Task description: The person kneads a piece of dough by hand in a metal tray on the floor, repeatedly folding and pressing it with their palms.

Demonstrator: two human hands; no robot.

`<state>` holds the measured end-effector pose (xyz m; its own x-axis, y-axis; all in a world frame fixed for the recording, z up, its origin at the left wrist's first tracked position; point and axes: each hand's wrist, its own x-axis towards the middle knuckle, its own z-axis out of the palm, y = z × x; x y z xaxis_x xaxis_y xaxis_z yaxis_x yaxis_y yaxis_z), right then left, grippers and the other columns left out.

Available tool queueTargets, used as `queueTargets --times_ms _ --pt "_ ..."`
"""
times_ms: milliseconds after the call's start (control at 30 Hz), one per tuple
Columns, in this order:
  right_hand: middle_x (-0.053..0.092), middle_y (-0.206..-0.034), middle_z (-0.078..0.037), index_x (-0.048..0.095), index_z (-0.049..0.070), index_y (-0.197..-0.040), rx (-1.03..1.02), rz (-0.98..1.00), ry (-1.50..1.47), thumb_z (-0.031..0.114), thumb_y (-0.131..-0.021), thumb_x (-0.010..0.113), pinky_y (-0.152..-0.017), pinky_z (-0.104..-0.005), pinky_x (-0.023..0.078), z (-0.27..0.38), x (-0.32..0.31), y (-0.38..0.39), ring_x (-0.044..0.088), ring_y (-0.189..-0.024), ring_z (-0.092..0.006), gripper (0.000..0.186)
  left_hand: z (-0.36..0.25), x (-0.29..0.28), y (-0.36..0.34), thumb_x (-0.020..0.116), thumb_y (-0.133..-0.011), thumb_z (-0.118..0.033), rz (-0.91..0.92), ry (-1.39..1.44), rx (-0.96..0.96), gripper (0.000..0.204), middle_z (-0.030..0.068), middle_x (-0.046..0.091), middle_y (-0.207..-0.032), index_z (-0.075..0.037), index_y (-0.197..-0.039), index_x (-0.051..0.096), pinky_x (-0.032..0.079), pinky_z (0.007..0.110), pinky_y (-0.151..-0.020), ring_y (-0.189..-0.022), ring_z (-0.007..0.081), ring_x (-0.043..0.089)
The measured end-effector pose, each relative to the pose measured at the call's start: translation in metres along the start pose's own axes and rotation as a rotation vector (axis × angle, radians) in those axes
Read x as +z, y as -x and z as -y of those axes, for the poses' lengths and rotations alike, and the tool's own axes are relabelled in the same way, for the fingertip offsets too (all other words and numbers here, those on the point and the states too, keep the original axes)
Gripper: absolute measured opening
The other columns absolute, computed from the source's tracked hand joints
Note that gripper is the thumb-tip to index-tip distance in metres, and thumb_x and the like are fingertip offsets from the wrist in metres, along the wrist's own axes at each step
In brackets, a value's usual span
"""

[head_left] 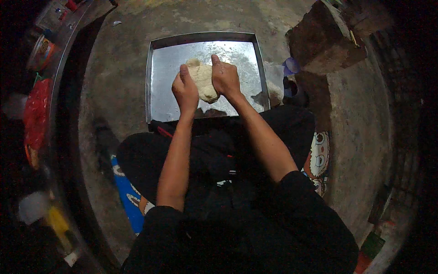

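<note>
A lump of pale dough [205, 82] is in the middle of a shiny metal tray [164, 59] in front of me. My left hand [186, 91] grips the dough from the left, thumb up along its side, its other fingers mostly hidden. My right hand [224, 78] holds it from the right, fingers curled and thumb pointing away from me.
I sit cross-legged on a cartoon-printed mat [318, 157] on a concrete floor [114, 77]. At the right stand a brown block-like object [321, 41], a purple container [290, 66] and a whitish bag [273, 84]. Along the left edge are a red bag [37, 107] and assorted items.
</note>
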<state>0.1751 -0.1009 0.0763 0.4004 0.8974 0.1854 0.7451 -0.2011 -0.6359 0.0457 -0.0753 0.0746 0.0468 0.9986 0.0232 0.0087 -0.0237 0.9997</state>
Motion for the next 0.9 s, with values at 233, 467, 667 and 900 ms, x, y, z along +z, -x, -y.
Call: queueTargets --times_ms 233,467,667,900 --pt "0.072 -0.082 -0.012 0.076 0.013 -0.098 -0.332 -0.068 -0.161 0.035 -0.098 0.052 -0.062 -0.0378 0.056 0.056 -0.027 0.016 0.071 -0.070 -0.0305 0.033 0.006 -0.029 -0.030 0.039 -0.103 -0.054 -0.079 0.070 -0.064 0.065 0.0079 0.066 -0.079 0.003 -0.085 0.066 0.049 0.036 -0.071 -0.073 0.0181 0.061" --pt "0.066 -0.065 -0.014 0.072 0.006 -0.080 -0.527 -0.176 -0.250 0.035 -0.099 0.053 -0.053 -0.0376 0.050 0.066 -0.042 0.023 0.066 -0.056 -0.0283 0.040 0.018 -0.033 -0.025 0.040 -0.104 -0.052 -0.050 0.307 -0.067 0.060 0.0079 0.065 -0.089 0.002 -0.092 0.064 0.047 0.033 -0.078 -0.083 0.0173 0.059" --pt "0.064 -0.061 -0.013 0.070 0.011 -0.072 -0.485 -0.050 -0.154 0.037 -0.100 0.046 -0.053 -0.0411 0.052 0.038 -0.083 0.007 0.065 -0.057 -0.0337 0.045 -0.015 -0.014 -0.012 0.032 -0.106 -0.047 0.147 0.237 0.304 0.057 0.0151 0.062 -0.117 -0.001 -0.122 0.059 0.043 0.038 -0.098 -0.108 0.0271 0.059" --pt "0.066 -0.066 -0.016 0.072 0.011 -0.073 -0.407 -0.042 -0.109 0.036 -0.099 0.047 -0.053 -0.0432 0.051 0.018 -0.058 0.016 0.066 -0.059 -0.0349 0.044 -0.012 0.010 0.025 0.036 -0.105 -0.044 0.222 -0.152 0.312 0.060 0.0198 0.069 -0.079 0.005 -0.090 0.068 0.049 0.043 -0.072 -0.075 0.0325 0.067"
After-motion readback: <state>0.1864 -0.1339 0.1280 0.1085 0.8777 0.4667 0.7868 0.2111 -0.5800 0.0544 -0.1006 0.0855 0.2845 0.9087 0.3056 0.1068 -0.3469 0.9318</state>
